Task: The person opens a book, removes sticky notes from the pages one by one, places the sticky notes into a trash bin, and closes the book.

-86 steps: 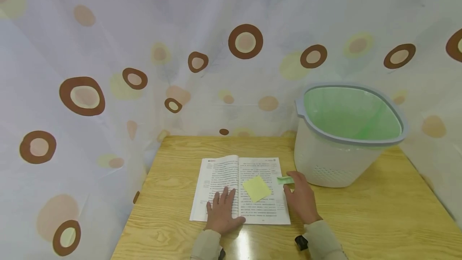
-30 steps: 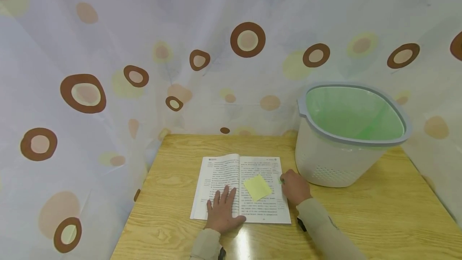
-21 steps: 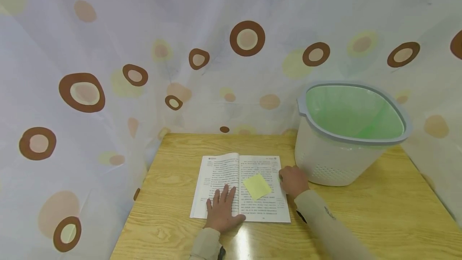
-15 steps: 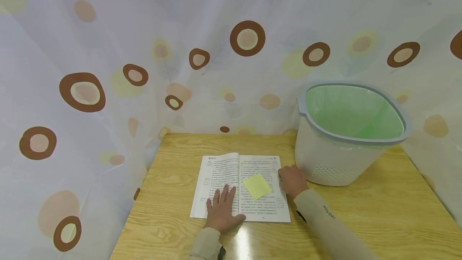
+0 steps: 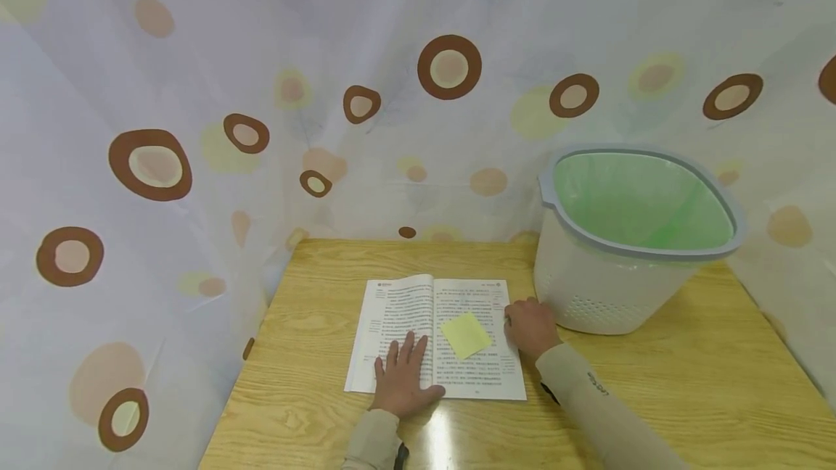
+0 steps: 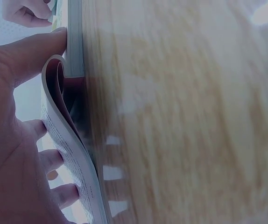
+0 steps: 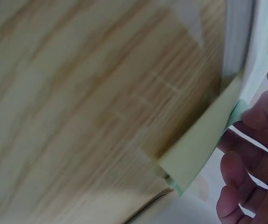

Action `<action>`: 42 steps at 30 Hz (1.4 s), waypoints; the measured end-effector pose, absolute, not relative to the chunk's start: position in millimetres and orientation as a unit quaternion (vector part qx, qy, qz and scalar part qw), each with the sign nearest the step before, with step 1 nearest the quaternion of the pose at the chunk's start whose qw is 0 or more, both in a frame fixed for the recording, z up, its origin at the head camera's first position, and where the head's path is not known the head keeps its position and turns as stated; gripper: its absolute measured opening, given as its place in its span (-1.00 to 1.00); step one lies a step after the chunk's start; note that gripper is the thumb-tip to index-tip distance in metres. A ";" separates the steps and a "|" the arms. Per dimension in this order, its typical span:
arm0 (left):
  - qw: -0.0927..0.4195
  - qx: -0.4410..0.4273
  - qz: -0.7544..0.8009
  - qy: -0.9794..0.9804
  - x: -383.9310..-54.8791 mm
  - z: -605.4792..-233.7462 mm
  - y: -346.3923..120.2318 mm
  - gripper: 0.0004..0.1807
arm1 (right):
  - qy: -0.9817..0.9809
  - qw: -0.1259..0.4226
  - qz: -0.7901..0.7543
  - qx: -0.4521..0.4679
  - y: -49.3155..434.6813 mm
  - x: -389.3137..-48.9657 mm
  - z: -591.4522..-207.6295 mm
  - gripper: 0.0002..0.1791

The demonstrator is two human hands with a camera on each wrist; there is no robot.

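Note:
An open book [image 5: 480, 376] lies on the wooden table, with a yellow sticky note [image 5: 466, 336] on its right page. My left hand [image 5: 400, 383] rests spread on the lower left page, its thumb crossing the gutter near the bottom edge; in the left wrist view the pages bulge beside the palm. At the book's right edge, my right hand [image 5: 532, 326] has curled fingers. In the right wrist view its thumb [image 7: 264, 112] and a finger pinch a green sticky note [image 7: 237, 112], whose pale underside juts from the book's side. The head view hides this note behind the hand.
A tall white laundry basket [image 5: 591, 289] with a grey rim and green inside stands just behind and right of my right hand. A dotted curtain [image 5: 385, 187] hangs at the back and left of the table [image 5: 313, 325].
My right hand has shifted slightly up and left at the book's edge, and its fingers have curled over the green sticky note, now covered in the head view. My left hand has stayed put.

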State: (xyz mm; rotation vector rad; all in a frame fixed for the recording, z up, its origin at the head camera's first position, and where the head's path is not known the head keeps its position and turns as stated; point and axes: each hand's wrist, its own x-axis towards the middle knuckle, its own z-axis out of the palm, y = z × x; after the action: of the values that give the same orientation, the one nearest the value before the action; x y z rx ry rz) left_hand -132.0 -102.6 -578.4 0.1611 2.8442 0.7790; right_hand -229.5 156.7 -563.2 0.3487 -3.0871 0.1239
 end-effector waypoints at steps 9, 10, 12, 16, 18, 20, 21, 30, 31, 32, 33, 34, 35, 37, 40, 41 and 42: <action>0.089 0.057 0.263 0.959 -132.6 -581.8 -103.2 0.03 | -0.985 0.089 0.104 0.108 162.8 -229.9 -559.0 -0.88; 0.089 0.057 0.263 0.959 -132.3 -581.5 -103.2 0.03 | -0.984 0.096 0.107 0.107 163.5 -230.1 -557.0 -0.87; 0.092 0.055 0.262 0.959 -132.2 -580.7 -103.5 0.03 | -0.982 0.106 0.114 0.105 164.6 -230.4 -552.3 -0.87; 0.093 0.052 0.261 0.959 -133.2 -581.4 -103.9 0.04 | -0.977 0.122 0.145 0.098 165.6 -227.9 -538.9 -0.84; 0.094 0.051 0.261 0.959 -133.9 -582.4 -104.4 0.04 | -0.974 0.126 0.166 0.092 164.5 -225.2 -531.3 -0.81; 0.094 0.051 0.260 0.960 -134.3 -583.6 -104.5 0.04 | -0.970 0.126 0.189 0.086 162.8 -220.0 -521.2 -0.77; 0.095 0.051 0.261 0.959 -134.2 -584.0 -104.5 0.04 | -0.968 0.126 0.201 0.084 161.9 -216.3 -514.7 -0.77; 0.097 0.052 0.264 0.958 -134.8 -579.1 -102.9 0.03 | -0.887 0.298 0.303 0.179 165.6 -174.0 -413.9 -0.85; 0.098 0.051 0.263 0.958 -135.1 -578.9 -103.0 0.03 | -0.872 0.325 0.314 0.186 168.2 -170.8 -400.6 -0.84; 0.097 0.052 0.266 0.958 -135.3 -579.0 -103.3 0.03 | -0.858 0.350 0.324 0.192 171.4 -167.8 -388.4 -0.83; 0.097 0.052 0.266 0.958 -135.3 -579.0 -103.4 0.03 | -0.845 0.370 0.333 0.196 174.9 -164.8 -377.1 -0.81; 0.098 0.051 0.265 0.958 -135.3 -579.9 -103.6 0.04 | -0.833 0.387 0.342 0.197 178.4 -161.8 -367.3 -0.79; 0.099 0.051 0.263 0.958 -135.3 -580.8 -103.7 0.04 | -0.822 0.401 0.352 0.198 182.1 -158.9 -358.7 -0.78; 0.101 0.051 0.261 0.959 -135.0 -583.7 -103.8 0.04 | -0.803 0.428 0.367 0.196 190.0 -153.6 -345.5 -0.78; 0.101 0.052 0.259 0.959 -134.4 -586.5 -103.7 0.04 | -0.782 0.473 0.363 0.179 202.8 -149.2 -331.9 -0.77; 0.101 0.052 0.261 0.959 -134.3 -586.7 -103.7 0.04 | -0.776 0.491 0.360 0.167 207.8 -149.2 -328.1 -0.76; 0.099 0.054 0.261 0.959 -134.2 -586.5 -103.7 0.04 | -0.773 0.507 0.350 0.150 213.4 -149.9 -324.6 -0.74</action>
State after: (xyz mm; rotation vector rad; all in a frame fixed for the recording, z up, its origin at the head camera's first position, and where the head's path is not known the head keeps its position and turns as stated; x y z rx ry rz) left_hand -134.2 -103.7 -586.5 0.1597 2.8358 0.7725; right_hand -149.9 213.4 -324.6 0.3624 -1.8640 0.8440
